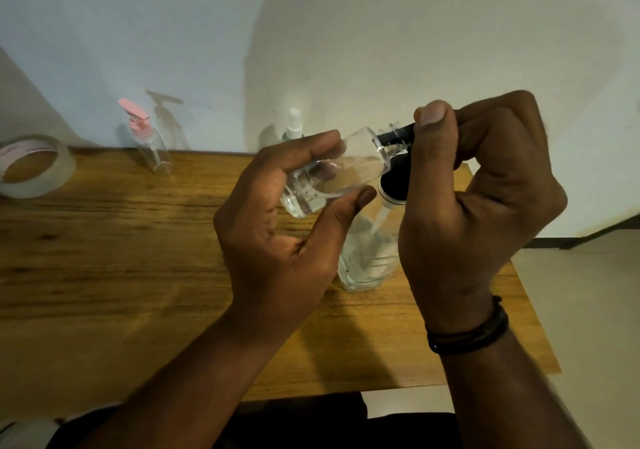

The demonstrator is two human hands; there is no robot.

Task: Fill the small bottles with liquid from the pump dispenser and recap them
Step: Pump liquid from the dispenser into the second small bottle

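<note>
My left hand [277, 237] grips a small clear bottle [332, 174], tilted on its side above the table, mouth towards the right, with some clear liquid in it. The black nozzle of the pump dispenser [396, 135] sits at the bottle's mouth. My right hand [485, 199] is curled around the pump head, thumb on top. The dispenser's clear body [367, 258] stands on the wooden table [104, 258] below both hands, with a black collar and a dip tube visible inside.
A small clear bottle with a pink pump [145, 136] stands at the table's back edge on the left. A bottle with a white spray top [294, 126] stands behind my left hand. A roll of clear tape [31, 168] lies at the far left.
</note>
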